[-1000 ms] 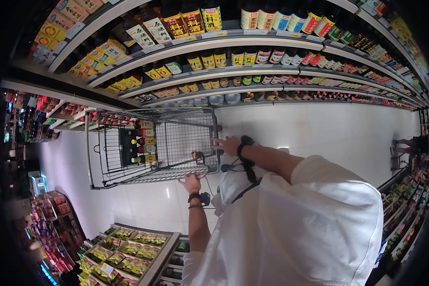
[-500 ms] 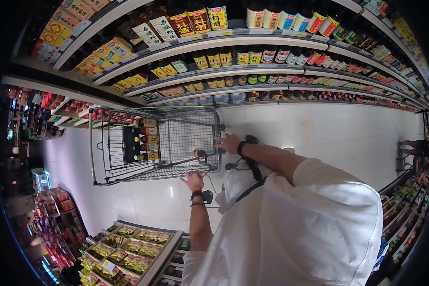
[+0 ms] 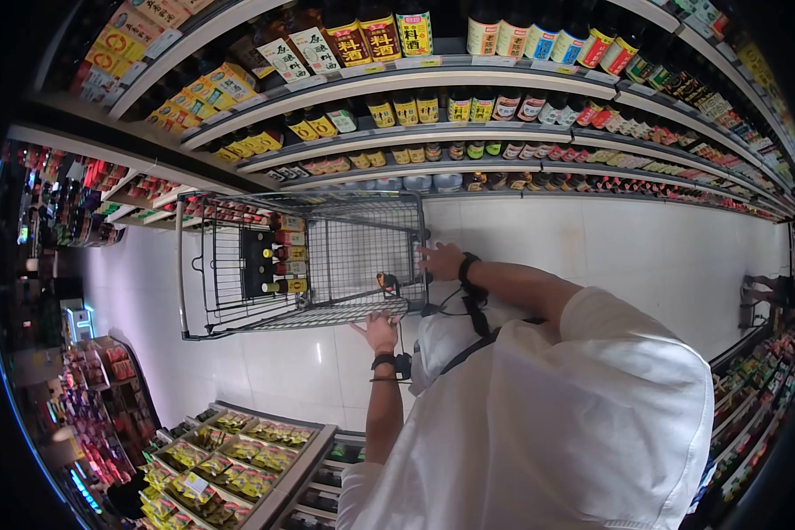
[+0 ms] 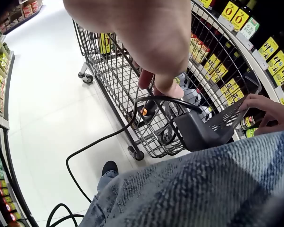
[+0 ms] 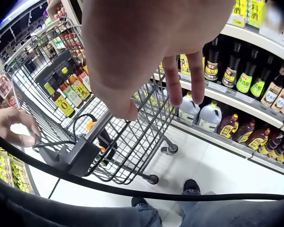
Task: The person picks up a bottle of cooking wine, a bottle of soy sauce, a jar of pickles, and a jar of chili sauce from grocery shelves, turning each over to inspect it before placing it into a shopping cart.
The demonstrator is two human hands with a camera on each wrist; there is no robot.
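A wire shopping cart [image 3: 362, 238] stands before me, its near rim between my two hands. My left hand [image 3: 380, 334] is at the cart's lower near corner, with fingers spread and loosely bent. At the upper near corner is my right hand [image 3: 444, 262]; in the right wrist view its fingers [image 5: 173, 82] extend loosely over the rim. Several bottles with yellow and red labels [image 5: 68, 101] lean against a black panel [image 5: 61, 66] inside the cart's far part. Near me in the basket is a black object with an orange part [image 3: 387, 282].
Tall shelves of sauce bottles [image 3: 397, 35] run along the cart's far side. A bin of yellow packets [image 3: 230, 464] stands at lower left. Black cables [image 4: 104, 137] hang near my legs. Another person's legs [image 3: 768, 290] show at far right.
Cart, shelves and both hands have shifted right together in the head view. The hands keep nearly the same places at the cart's near end.
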